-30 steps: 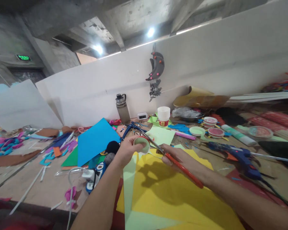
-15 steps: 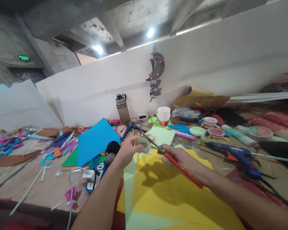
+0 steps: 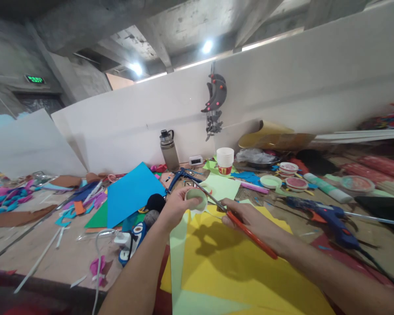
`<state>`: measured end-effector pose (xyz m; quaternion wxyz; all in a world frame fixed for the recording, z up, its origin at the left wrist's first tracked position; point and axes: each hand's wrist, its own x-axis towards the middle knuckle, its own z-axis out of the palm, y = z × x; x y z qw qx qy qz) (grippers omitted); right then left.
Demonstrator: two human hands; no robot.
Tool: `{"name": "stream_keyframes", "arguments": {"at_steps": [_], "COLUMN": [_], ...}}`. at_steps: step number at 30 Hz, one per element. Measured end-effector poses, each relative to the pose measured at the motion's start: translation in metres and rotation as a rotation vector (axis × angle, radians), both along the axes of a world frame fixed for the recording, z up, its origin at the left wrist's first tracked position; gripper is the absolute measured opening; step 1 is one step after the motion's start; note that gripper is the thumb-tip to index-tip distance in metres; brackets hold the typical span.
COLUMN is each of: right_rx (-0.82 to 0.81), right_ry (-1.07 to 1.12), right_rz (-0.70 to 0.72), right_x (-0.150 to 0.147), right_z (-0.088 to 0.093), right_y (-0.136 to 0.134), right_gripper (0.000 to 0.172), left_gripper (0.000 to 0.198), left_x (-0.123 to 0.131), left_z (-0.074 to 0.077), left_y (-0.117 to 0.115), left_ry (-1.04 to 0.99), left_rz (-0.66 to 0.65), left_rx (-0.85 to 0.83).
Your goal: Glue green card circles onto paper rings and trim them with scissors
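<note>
My left hand point(image 3: 176, 211) pinches a round pale-green piece with a white rim point(image 3: 198, 204), its thumb lying across the face. It looks like a cut-down paper cup, though I cannot be sure. My right hand point(image 3: 241, 214) is closed around scissors with red handles point(image 3: 254, 238). Their blades point up and left, against or just beside the piece's right edge; whether they touch it I cannot tell. Below both hands lie yellow sheets point(image 3: 223, 271) and pale-green sheets point(image 3: 190, 302), with the hands' shadow falling over the yellow.
Left of the hands lie a blue sheet point(image 3: 131, 192) and a power strip point(image 3: 136, 238). Behind stand a bottle point(image 3: 169, 153) and stacked paper cups point(image 3: 225, 157). Blue-handled pliers point(image 3: 180, 175) lie ahead. At right are a glue gun point(image 3: 331, 218), a glue tube point(image 3: 328, 188) and round lids point(image 3: 296, 183).
The view has shifted very slightly. Both hands keep their grip on the round piece and the scissors, with almost no visible movement between them.
</note>
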<state>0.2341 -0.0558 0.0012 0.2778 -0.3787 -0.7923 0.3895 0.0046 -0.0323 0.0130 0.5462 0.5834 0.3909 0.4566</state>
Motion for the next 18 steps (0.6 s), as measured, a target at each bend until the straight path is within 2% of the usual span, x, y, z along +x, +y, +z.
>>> {"name": "stream_keyframes", "arguments": {"at_steps": [18], "right_rx": [-0.002], "right_ry": [0.049], "right_rz": [0.014], "right_x": [-0.0021], "right_z": [-0.0058], "right_y": [0.0004], "right_gripper": [0.032], "left_gripper": [0.025], "left_x": [0.0007], "left_z": [0.0010], "left_y": [-0.0006], "left_ry": [0.024], "left_rz": [0.005], "left_rx": [0.017]}}
